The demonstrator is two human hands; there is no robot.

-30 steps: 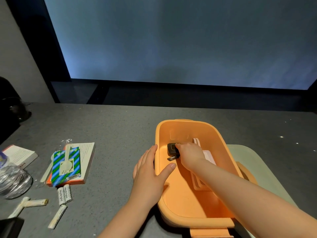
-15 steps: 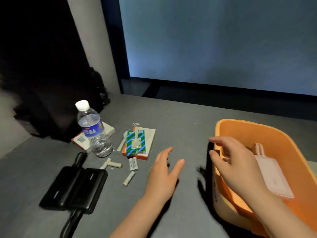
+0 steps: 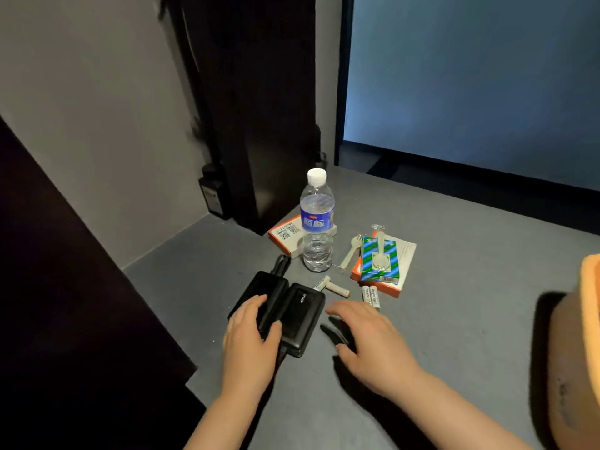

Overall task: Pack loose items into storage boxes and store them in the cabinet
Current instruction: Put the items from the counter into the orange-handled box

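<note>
Two black power banks lie side by side on the grey table, the left one (image 3: 259,287) and the right one (image 3: 300,316). My left hand (image 3: 250,336) rests on the left power bank, fingers laid over it and thumb near the seam between the two. My right hand (image 3: 367,339) hovers just right of them with fingers spread and holds nothing. Several white batteries (image 3: 370,295) lie beyond my right hand. The orange storage box (image 3: 591,287) shows only as a rim and wall at the right edge.
A water bottle (image 3: 317,222) stands behind the power banks, in front of a small white and orange box (image 3: 285,235). A green-striped pack (image 3: 380,261) lies on a booklet (image 3: 404,254) beside a plastic spoon (image 3: 350,254). A dark cabinet panel borders the table's left side.
My view has swung left, away from the orange box. Both hands left the box and moved left; my left hand now lies on a power bank and my right hand is beside them.
</note>
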